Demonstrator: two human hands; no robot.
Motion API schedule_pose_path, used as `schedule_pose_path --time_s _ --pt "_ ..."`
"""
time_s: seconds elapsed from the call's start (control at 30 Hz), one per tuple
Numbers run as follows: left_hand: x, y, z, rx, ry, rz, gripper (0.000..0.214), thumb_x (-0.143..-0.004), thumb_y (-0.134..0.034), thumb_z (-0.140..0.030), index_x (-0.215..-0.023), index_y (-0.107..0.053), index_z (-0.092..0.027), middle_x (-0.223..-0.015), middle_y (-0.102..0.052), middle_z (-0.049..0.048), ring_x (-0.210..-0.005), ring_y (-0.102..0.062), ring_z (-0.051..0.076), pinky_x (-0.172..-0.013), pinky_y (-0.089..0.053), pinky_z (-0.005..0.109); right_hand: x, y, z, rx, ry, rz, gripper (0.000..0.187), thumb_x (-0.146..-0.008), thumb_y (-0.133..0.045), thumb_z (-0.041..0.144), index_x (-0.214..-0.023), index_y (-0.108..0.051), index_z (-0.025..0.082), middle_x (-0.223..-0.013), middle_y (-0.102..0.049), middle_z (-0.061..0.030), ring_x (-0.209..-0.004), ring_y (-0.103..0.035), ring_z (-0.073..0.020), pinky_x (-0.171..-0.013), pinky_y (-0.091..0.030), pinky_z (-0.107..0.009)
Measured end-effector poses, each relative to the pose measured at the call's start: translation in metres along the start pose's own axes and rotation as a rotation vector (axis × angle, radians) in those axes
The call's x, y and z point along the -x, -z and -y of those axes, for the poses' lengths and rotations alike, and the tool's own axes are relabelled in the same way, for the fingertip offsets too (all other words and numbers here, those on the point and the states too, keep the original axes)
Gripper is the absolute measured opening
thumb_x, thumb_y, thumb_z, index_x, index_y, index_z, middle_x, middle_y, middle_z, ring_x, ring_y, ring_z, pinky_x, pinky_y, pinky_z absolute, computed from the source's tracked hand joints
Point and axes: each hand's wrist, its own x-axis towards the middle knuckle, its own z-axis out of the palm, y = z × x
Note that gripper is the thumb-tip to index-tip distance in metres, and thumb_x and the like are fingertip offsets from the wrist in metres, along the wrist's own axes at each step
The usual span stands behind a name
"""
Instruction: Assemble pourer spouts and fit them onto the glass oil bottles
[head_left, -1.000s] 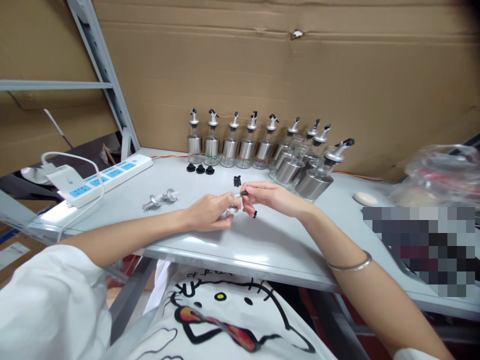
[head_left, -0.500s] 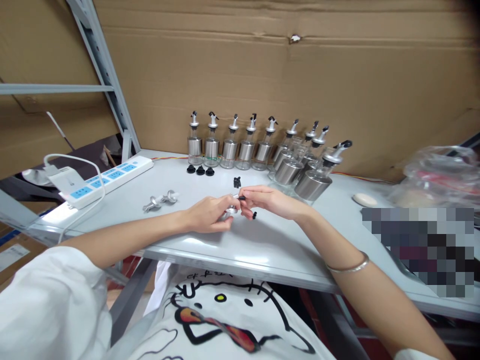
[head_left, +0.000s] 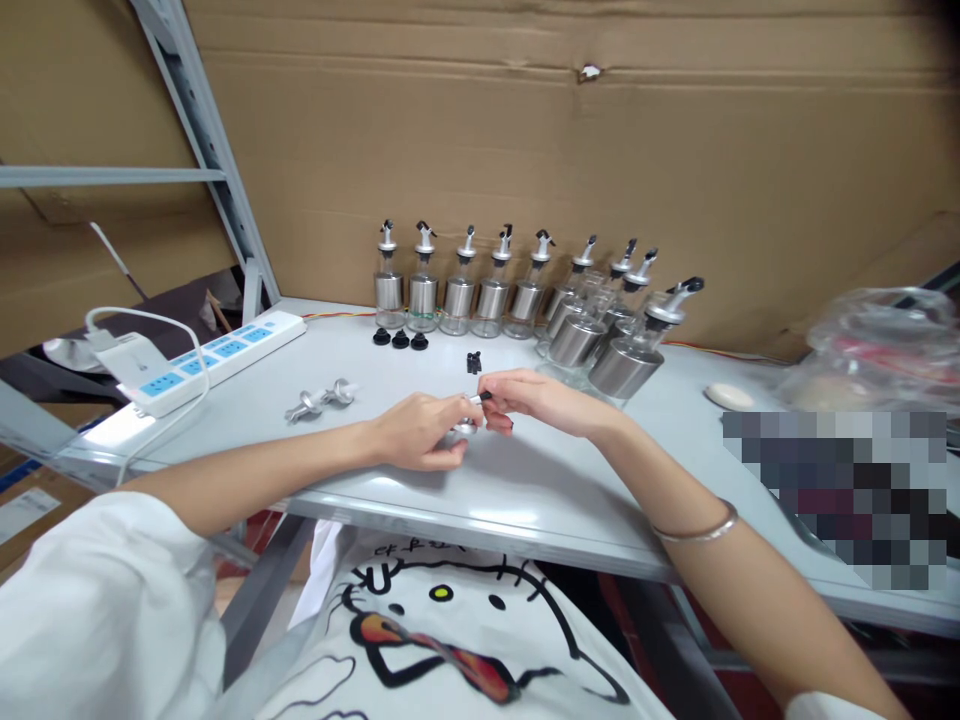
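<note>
My left hand (head_left: 424, 430) is closed around a silver pour spout (head_left: 466, 427), whose narrow end points toward my right hand. The fingers of my right hand (head_left: 536, 397) pinch a small black cap (head_left: 485, 396) at the tip of that spout. Fingers partly cover both pieces, so how the cap sits on the tip cannot be made out. Just beyond the hands lies a little group of black caps (head_left: 474, 362). Two more silver pour spouts (head_left: 321, 399) rest on the table left of my left hand.
Several glass and steel oil bottles (head_left: 491, 300) with spouts line the back; some cluster at right (head_left: 626, 370). Black stoppers (head_left: 400, 340) sit before them. A power strip (head_left: 225, 350) lies left. At right are a pale oval object (head_left: 729, 397) and plastic bags (head_left: 885, 350).
Both hands stay nearly in place, with the black cap and spout tip slightly shifted. A small black piece visible below my right fingers earlier no longer shows.
</note>
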Motion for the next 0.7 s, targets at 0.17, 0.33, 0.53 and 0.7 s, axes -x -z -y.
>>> schedule_pose_path --time_s 0.17,0.33,0.53,0.7 --pt "-0.0012 0.0000 -0.0009 -0.032 -0.003 -0.034 0.021 -0.075 -0.042 -0.016 -0.096 -0.040 -0.021 -0.070 -0.057 -0.0051 -0.042 -0.044 0.007 -0.049 -0.040 0.020 0.0009 0.0001 0.0005 0.023 -0.005 0.014 0.032 -0.089 -0.045 0.041 -0.066 -0.045 0.019 -0.058 -0.045 0.0036 -0.058 -0.044 -0.0114 -0.066 -0.036 -0.030" --pt "-0.0022 0.0008 -0.0010 -0.032 -0.050 -0.059 0.020 -0.075 -0.041 -0.016 -0.095 -0.040 -0.021 -0.070 -0.057 -0.0038 -0.044 -0.044 0.008 -0.048 -0.040 0.020 0.0020 -0.0009 0.0023 0.061 0.003 0.022 0.036 -0.090 -0.044 0.046 -0.068 -0.048 0.017 -0.058 -0.045 0.0035 -0.059 -0.044 -0.0111 -0.065 -0.034 -0.029" --pt "-0.0014 0.0012 -0.0002 -0.018 -0.215 -0.193 0.021 -0.075 -0.041 -0.014 -0.094 -0.041 -0.021 -0.069 -0.060 -0.0020 -0.053 -0.054 0.011 -0.052 -0.044 0.020 0.0042 -0.0048 0.0081 0.008 0.080 0.034 0.032 -0.087 -0.055 0.048 -0.079 -0.053 0.016 -0.064 -0.055 0.0033 -0.062 -0.051 -0.0098 -0.066 -0.037 -0.026" --pt "0.0011 0.0005 0.0024 0.033 -0.223 -0.144 0.021 -0.077 -0.040 -0.016 -0.097 -0.041 -0.021 -0.080 -0.066 0.0006 -0.057 -0.060 0.010 -0.057 -0.048 0.020 0.0028 -0.0023 0.0051 -0.166 0.086 0.068 0.025 -0.080 -0.067 0.037 -0.086 -0.058 0.015 -0.071 -0.065 -0.0001 -0.070 -0.062 -0.0114 -0.071 -0.045 -0.026"
